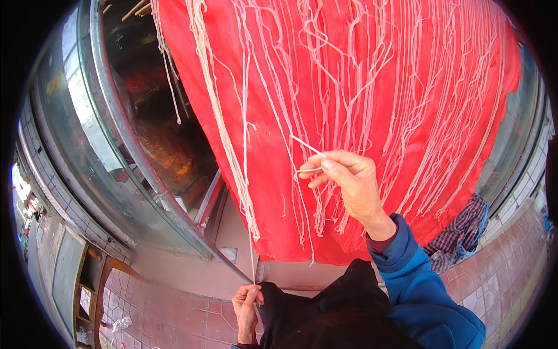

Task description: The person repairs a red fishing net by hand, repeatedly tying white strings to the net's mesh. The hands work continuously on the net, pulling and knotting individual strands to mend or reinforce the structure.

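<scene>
My left hand [245, 308], low and left of the middle, pinches the lower end of a long white strand [251, 264]. That strand runs up taut from my fingers, beside a thick bunch of cream strands [224, 136]. My right hand [356, 189] is raised in front of the red cloth [383, 198]. Between its thumb and forefinger it grips a short length of white strand [305, 143], which points up and left. Whether these are string or something softer I cannot tell. Many thin, pale strands [442, 116] hang down over the cloth, some tangled or stuck together.
A glass door with a metal frame [125, 139] stands at the left, with a dark interior behind it. A checked cloth bundle [465, 230] lies at the right. A wooden cabinet [81, 285] stands at the lower left on reddish paving tiles [192, 317].
</scene>
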Available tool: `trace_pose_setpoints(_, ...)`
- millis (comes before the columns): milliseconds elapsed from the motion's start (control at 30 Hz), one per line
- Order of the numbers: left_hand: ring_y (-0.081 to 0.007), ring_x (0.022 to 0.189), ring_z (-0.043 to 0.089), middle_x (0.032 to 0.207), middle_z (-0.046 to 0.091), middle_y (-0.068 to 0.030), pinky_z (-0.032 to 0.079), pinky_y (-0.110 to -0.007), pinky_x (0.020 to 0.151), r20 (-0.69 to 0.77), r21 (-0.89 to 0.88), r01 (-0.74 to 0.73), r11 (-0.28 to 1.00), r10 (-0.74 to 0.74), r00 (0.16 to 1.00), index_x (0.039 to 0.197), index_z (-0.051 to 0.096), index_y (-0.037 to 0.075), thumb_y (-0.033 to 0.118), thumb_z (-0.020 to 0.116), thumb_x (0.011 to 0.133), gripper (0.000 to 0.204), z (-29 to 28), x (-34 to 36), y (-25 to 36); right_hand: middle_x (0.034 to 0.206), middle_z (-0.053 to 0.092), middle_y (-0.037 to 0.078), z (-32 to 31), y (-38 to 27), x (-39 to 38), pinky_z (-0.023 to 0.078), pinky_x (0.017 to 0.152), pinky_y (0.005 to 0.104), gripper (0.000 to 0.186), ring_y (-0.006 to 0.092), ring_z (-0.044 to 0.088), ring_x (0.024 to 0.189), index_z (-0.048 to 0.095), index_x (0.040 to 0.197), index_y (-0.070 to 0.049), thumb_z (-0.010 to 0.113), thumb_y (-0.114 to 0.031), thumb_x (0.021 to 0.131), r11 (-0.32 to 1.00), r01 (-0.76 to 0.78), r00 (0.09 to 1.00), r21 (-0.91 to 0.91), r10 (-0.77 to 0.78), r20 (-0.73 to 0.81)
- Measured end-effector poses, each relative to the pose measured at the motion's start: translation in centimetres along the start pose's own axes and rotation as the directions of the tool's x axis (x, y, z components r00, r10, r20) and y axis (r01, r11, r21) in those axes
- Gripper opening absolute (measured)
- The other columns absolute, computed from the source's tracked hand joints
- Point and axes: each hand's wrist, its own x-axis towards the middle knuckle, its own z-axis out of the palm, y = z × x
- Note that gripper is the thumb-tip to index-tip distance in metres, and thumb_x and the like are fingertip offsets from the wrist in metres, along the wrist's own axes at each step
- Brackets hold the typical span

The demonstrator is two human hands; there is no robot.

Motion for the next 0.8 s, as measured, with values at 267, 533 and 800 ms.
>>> trace_pose_setpoints(267, -0.0243, 0.1, 0.055, 0.104, 0.056, -0.0151, 0.044, -0.034, 0.087, 0.278, 0.64, -0.625, 0.447, 0.624, 0.73, 0.109, 0.057, 0.0, -0.001, 0.065, 0.075, 0.035, 6.5, 6.3, 10.8, 0.094, 0.069, 0.014, 1.6, 0.4, -0.3, 0.056, 0.07, 0.0288, 0.02, 0.0216, 0.068, 0.088, 0.067, 0.102, 0.001, 0.05, -0.002, 0.092, 0.998, 0.055, 0.998, -0.022, -0.055, -0.028)
trace_pose_setpoints(533, -0.0219, 0.087, 0.05, 0.093, 0.054, -0.0101, 0.039, -0.031, 0.076, 0.165, 0.577, -0.811, 0.1, 0.958, 0.235, 0.1, 0.054, 0.0, -0.007, 0.062, 0.076, 0.026, 14.4, 8.1, 21.9, 0.087, 0.066, 0.014, 3.7, 0.3, -0.5, 0.054, 0.068, 0.0301, 0.014, 0.0234, 0.066, 0.079, 0.067, 0.093, 0.003, 0.064, 0.004, 0.079, 0.778, 0.442, 0.891, -0.446, -0.439, 0.116)
trace_pose_setpoints(800, -0.0147, 0.075, 0.052, 0.082, 0.059, -0.0051, 0.041, -0.026, 0.065, 0.236, 0.521, -0.809, 0.274, 0.864, 0.444, 0.086, 0.063, 0.001, 0.002, 0.066, 0.079, 0.008, 17.4, 7.7, 23.1, 0.075, 0.064, 0.012, 5.2, 0.5, -0.5, 0.05, 0.057, 0.0328, 0.013, 0.0257, 0.063, 0.067, 0.065, 0.087, 0.003, 0.067, 0.003, 0.075, 0.77, 0.472, 0.877, -0.43, -0.46, 0.138)
